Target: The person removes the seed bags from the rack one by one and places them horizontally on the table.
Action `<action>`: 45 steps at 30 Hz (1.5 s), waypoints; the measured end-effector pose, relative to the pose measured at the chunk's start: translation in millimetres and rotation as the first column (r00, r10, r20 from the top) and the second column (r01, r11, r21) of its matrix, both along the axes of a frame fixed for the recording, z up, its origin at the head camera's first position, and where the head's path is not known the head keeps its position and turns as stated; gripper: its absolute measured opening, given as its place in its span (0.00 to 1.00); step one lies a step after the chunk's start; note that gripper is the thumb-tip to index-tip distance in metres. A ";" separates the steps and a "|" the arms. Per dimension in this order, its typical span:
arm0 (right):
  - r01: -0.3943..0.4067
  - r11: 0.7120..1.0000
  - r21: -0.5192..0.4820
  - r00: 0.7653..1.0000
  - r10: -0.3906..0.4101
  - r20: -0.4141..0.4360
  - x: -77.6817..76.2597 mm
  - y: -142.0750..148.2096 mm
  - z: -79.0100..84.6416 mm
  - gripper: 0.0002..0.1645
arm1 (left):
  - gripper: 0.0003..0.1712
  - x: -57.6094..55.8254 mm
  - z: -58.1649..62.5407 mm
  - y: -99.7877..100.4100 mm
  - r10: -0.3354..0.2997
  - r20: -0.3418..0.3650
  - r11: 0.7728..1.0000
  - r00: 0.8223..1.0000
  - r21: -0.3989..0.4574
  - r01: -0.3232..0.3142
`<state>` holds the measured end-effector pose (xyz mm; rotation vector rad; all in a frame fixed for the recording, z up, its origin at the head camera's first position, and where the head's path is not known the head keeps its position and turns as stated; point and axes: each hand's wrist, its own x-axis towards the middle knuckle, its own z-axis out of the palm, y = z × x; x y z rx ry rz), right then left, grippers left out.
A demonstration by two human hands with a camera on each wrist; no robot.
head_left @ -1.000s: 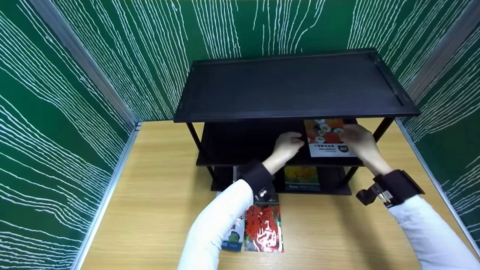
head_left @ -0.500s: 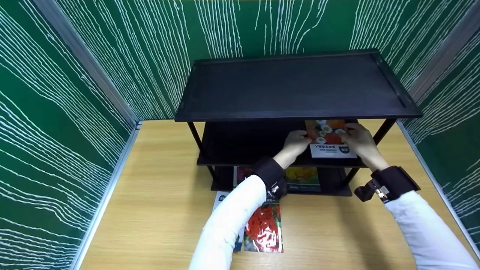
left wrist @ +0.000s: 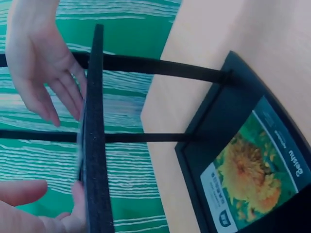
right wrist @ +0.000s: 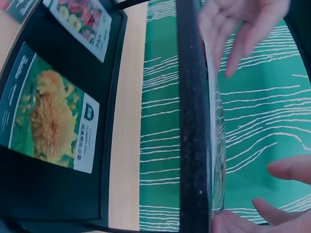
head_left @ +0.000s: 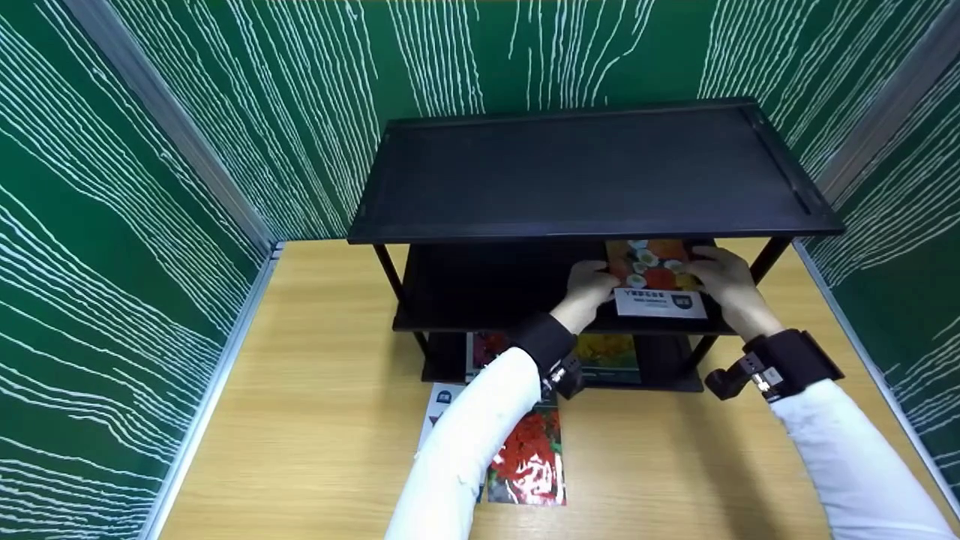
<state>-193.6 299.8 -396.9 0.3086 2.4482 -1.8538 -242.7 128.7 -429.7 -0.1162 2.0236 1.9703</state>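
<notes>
A flower seed packet (head_left: pixel 658 303) with orange and white blooms and a white label lies flat on the middle shelf (head_left: pixel 495 289) of a black rack, towards its right end. My left hand (head_left: pixel 590 287) touches the packet's left edge, thumb and fingers apart. At its right edge rests my right hand (head_left: pixel 726 287), fingers extended and loosely bent. Edge-on in the right wrist view, the packet (right wrist: pixel 217 145) lies on the shelf between my left hand (right wrist: pixel 243 26) and right hand (right wrist: pixel 272 213). The left wrist view also shows both hands, neither curled round it.
The rack's top shelf (head_left: pixel 592 172) overhangs both hands. On the lower shelf lie a yellow-flower packet (head_left: pixel 609 354) and a dark red-flower packet (head_left: pixel 489 346). A red-flower packet (head_left: pixel 529 457) and a partly hidden packet (head_left: pixel 442 401) lie on the wooden table (head_left: pixel 315 420).
My left hand has moved right to the packet's left edge. My right hand has shifted slightly along the right edge. The packet has slid a little left and towards me.
</notes>
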 end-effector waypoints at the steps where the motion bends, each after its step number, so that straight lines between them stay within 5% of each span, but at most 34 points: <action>1: 0.003 1.000 -0.024 1.000 -0.003 0.007 -0.4 0.9 -0.6 0.38 | 0.22 0.7 0.2 -0.6 0.009 -0.002 1.000 1.000 -0.006 -0.009; 11: -0.036 0.962 -0.272 0.996 0.057 0.068 5.3 7.5 6.4 0.41 | 0.24 15.8 24.6 -10.9 0.083 -0.006 0.993 0.997 -0.082 -0.084; 24: 0.016 0.963 -0.268 0.995 0.011 0.101 4.0 2.3 9.8 0.40 | 0.23 17.9 29.0 -26.7 0.035 0.011 0.997 0.999 -0.062 -0.035; 34: -0.023 0.947 -0.319 0.989 0.068 0.130 16.8 3.4 13.6 0.43 | 0.22 27.1 31.9 -39.2 -0.038 -0.005 0.999 0.999 0.007 0.038; 41: -0.023 0.910 -0.414 0.983 0.096 0.156 24.2 3.3 14.8 0.16 | 0.22 31.2 30.8 -46.6 -0.058 -0.004 0.998 0.998 0.003 0.058; 45: -0.023 0.909 -0.415 0.977 0.109 0.184 26.4 2.2 15.2 0.25 | 0.22 35.3 30.8 -51.1 -0.078 -0.011 0.997 0.997 0.010 0.078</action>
